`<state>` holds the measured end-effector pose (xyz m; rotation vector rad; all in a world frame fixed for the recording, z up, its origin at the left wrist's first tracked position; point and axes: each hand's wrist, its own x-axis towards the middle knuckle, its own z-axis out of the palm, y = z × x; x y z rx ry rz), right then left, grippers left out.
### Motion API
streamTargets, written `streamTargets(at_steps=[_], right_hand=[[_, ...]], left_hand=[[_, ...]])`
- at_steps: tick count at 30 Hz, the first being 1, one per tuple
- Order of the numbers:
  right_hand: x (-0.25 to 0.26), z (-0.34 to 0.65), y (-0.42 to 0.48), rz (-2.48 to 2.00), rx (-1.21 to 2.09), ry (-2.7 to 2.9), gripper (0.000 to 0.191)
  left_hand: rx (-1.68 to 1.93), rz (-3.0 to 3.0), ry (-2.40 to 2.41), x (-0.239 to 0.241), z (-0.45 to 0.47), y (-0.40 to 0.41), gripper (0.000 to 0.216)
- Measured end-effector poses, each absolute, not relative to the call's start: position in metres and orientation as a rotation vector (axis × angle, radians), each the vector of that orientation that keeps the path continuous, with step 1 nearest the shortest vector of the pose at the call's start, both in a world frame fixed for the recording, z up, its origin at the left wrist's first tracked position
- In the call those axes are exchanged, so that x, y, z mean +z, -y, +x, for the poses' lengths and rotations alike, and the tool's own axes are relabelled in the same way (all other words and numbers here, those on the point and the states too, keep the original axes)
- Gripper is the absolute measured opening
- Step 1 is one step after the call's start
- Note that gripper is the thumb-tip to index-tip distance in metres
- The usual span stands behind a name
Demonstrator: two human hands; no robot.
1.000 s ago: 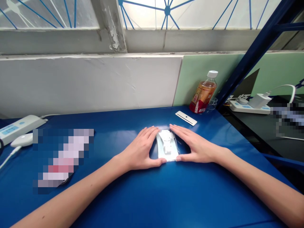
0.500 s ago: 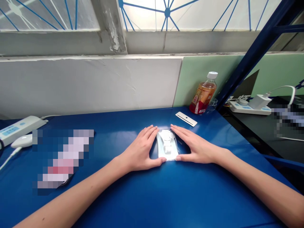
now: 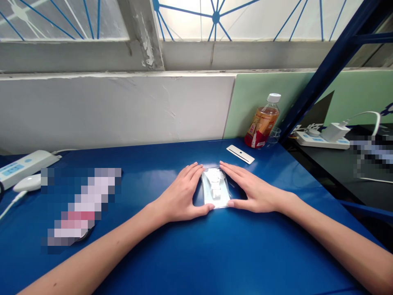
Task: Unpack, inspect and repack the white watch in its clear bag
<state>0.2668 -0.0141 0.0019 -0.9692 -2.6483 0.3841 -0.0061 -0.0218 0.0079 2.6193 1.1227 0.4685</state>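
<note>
A small clear plastic packet [image 3: 216,200] lies flat on the blue table. Inside it is a white item like a strap or watch band [image 3: 216,186] on a pale card; its exact kind I cannot make out. On the packet's left side rests my left hand [image 3: 182,194], thumb stretched to the near edge and fingertips by the far left corner. My right hand [image 3: 253,188] mirrors it on the other side, thumb at the near right corner, fingertips at the far right. Both hands are open, with thumb and fingers spread apart and touching or close to the packet's edges.
Beyond my right hand lies a flat white slotted plate [image 3: 240,154]. A drink bottle [image 3: 262,125] stands near the wall beside a clear cup [image 3: 274,136]. At left are a power strip [image 3: 27,166] and a pixelated object [image 3: 86,205]. Another power strip [image 3: 322,140] sits far right.
</note>
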Motion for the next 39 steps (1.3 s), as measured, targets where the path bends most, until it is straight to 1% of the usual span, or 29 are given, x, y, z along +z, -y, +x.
streamTargets(at_steps=[6,9,13,18,20,23,26,27,28,31,32,34,39], right_hand=[[0.0016,0.2651,0.014,-1.034,0.406,2.621,0.095],[0.0019,0.2645,0.0149,-1.06,0.426,2.588,0.091],[0.0,0.2636,0.0143,-1.05,0.426,2.511,0.075],[-0.0044,0.2629,0.0093,-1.113,0.348,2.354,0.047],[-0.0045,0.263,0.0082,-1.094,0.323,2.313,0.037],[-0.0021,0.2624,0.0095,-1.022,0.347,2.292,0.023],[0.0008,0.2607,0.012,-0.948,0.371,2.289,0.017],[0.0013,0.2603,0.0125,-0.938,0.362,2.288,0.018],[0.0014,0.26,0.0129,-0.932,0.351,2.291,0.023],[0.0011,0.2606,0.0128,-0.947,0.367,2.369,0.054],[0.001,0.2611,0.0127,-0.955,0.387,2.409,0.06],[0.0012,0.2626,0.0123,-0.976,0.425,2.475,0.064],[0.0012,0.2665,0.0106,-1.032,0.427,2.494,0.062]], left_hand=[[0.448,2.647,-1.127,0.0069,-0.0061,0.0217,0.089],[0.434,2.658,-1.136,0.0083,-0.0059,0.023,0.086],[0.471,2.657,-1.155,0.0073,-0.0062,0.0237,0.076],[0.603,2.658,-1.243,0.0019,-0.0058,0.0201,0.049],[0.636,2.655,-1.266,0.0006,-0.0059,0.0184,0.042],[0.652,2.645,-1.237,0.0002,-0.0068,0.0171,0.046],[0.642,2.619,-1.155,0.0005,-0.0082,0.0167,0.054],[0.636,2.608,-1.133,0.0006,-0.0087,0.0165,0.055],[0.631,2.599,-1.117,0.0007,-0.0091,0.0164,0.056],[0.619,2.594,-1.089,0.0009,-0.01,0.0157,0.059],[0.614,2.596,-1.085,0.001,-0.0101,0.0155,0.059],[0.608,2.604,-1.089,0.0011,-0.0098,0.0154,0.06],[0.644,2.621,-1.21,0.0005,-0.0078,0.0163,0.066]])
